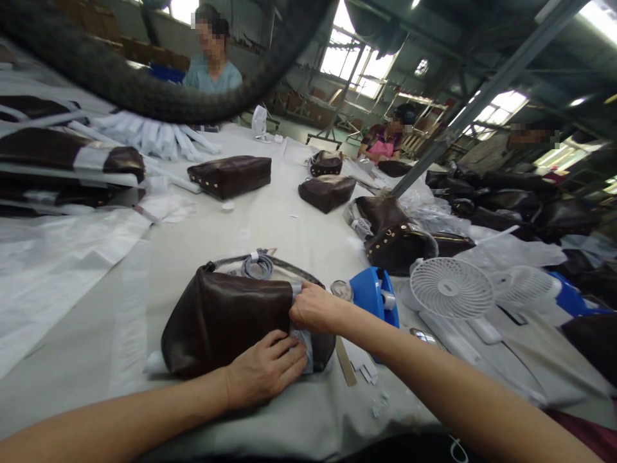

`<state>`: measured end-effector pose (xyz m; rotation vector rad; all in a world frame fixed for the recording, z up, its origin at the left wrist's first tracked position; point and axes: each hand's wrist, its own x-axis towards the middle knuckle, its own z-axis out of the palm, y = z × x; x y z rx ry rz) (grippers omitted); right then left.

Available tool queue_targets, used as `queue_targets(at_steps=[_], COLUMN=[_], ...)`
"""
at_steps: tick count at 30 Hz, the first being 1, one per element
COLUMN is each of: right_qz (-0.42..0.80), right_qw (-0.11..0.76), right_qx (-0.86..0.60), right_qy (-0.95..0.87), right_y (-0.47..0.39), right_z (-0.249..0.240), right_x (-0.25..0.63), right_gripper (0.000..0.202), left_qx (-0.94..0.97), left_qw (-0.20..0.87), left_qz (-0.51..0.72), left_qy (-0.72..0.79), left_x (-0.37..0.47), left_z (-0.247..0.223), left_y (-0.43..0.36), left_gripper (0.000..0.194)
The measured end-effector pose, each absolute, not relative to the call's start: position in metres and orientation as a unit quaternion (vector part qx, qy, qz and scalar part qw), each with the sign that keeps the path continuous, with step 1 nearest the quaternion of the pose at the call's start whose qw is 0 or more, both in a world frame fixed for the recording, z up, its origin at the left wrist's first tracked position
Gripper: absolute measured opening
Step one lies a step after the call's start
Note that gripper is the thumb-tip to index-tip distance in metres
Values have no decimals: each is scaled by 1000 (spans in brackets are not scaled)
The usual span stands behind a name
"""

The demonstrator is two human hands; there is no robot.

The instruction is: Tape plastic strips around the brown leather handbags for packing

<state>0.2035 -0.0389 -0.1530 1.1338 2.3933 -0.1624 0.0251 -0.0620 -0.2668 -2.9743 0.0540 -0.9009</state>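
A dark brown leather bag [231, 315] lies on its side on the covered table, its strap behind it with a coiled grey cord [258, 265]. Around its right part runs a translucent wrap strip [304, 346]. My left hand [270, 365] lies against the lower front of the bag, fingers extended over the strip. Higher up, my right hand [311, 310] has its fingers curled closed at the strip's upper part, near the bag's top edge. What the right fingertips pinch is mostly hidden.
Right of the bag stand a blue tape dispenser [373, 292] and a white fan [452, 287]. More brown bags [231, 177] lie farther back. White wrapped strips [154, 136] are piled at the back left. Several people sit beyond the table.
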Motion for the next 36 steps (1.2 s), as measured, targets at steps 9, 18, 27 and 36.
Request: queue_targets(at_steps=[9,18,27,36], right_qz=[-85,-388,-180,35], right_qw=[86,-623,-512,-328], right_qx=[636,613,726,717], right_qy=[762,292,422,613], right_y=[-14,-82,-90,-82], right_z=[-151,-198,-243,-251], right_x=[238,186,160,143], right_gripper=[51,35,42,47], left_qx=[-955,-954,-921,-689], left_qw=[27,4,-233,-340], left_qz=[-294,-299,-311,-381], left_qy=[12,15,30,-513], left_x=[24,25,13,-106], left_z=[-259,-262,-235,-210], left_y=[-62,-61,-55,-10], left_gripper=[28,29,21,58])
